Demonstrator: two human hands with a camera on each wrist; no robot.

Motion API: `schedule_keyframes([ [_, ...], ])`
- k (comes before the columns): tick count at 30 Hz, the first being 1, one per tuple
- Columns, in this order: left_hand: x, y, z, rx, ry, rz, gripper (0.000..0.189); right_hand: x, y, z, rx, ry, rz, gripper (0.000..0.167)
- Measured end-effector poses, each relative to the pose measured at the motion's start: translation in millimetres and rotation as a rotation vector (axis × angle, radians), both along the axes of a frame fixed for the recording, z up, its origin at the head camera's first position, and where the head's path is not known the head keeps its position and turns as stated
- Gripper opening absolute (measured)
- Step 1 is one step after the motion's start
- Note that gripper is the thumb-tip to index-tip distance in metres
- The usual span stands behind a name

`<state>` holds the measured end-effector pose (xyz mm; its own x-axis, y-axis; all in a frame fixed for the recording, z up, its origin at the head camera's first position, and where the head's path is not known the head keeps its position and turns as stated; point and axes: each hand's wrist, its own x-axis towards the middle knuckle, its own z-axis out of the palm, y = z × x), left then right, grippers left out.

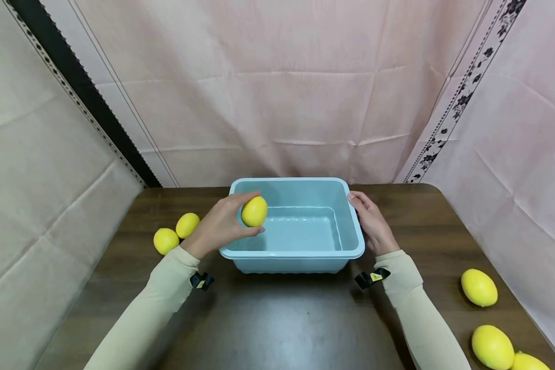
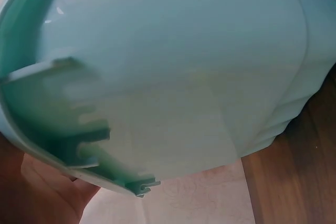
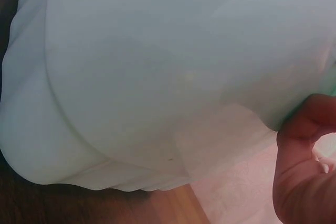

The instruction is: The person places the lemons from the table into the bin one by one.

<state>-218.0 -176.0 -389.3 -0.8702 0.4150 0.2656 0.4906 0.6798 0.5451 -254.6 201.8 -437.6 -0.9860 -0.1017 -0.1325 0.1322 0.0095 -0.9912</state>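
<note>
A light blue plastic basin stands on the dark wooden table. My left hand pinches a yellow lemon between thumb and fingers, over the basin's left side. At the opposite end, my right hand holds the right rim, with the thumb on the edge. In the left wrist view the basin's outer wall fills most of the picture, and the lemon is hidden there. The right wrist view shows fingers of the right hand at the rim beside the outer wall.
Two lemons lie left of the basin, by the left forearm. Several more lemons lie near the table's right edge. Pale cloth hangs behind the table and on both sides.
</note>
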Motion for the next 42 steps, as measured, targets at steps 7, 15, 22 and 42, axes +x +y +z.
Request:
schedule_keyframes([
  [7, 1.6, 1.6, -0.8, -0.052, -0.006, 0.018, 0.084, 1.7, 0.1, -1.2, 0.006, -0.006, -0.004, 0.051],
  [15, 1.2, 1.0, -2.3, -0.057, -0.016, 0.01, 0.081, 0.9, -1.3, -1.8, -0.003, -0.008, -0.006, 0.049],
  [22, 2.1, 1.2, -0.4, -0.104, -0.022, 0.023, 0.091, 0.7, -1.3, -1.5, -0.006, -0.008, -0.009, 0.046],
  [42, 0.6, -5.4, 2.5, -0.126, 0.018, 0.02, 0.086, 0.5, 1.1, 1.2, 0.0, -0.015, -0.008, 0.044],
])
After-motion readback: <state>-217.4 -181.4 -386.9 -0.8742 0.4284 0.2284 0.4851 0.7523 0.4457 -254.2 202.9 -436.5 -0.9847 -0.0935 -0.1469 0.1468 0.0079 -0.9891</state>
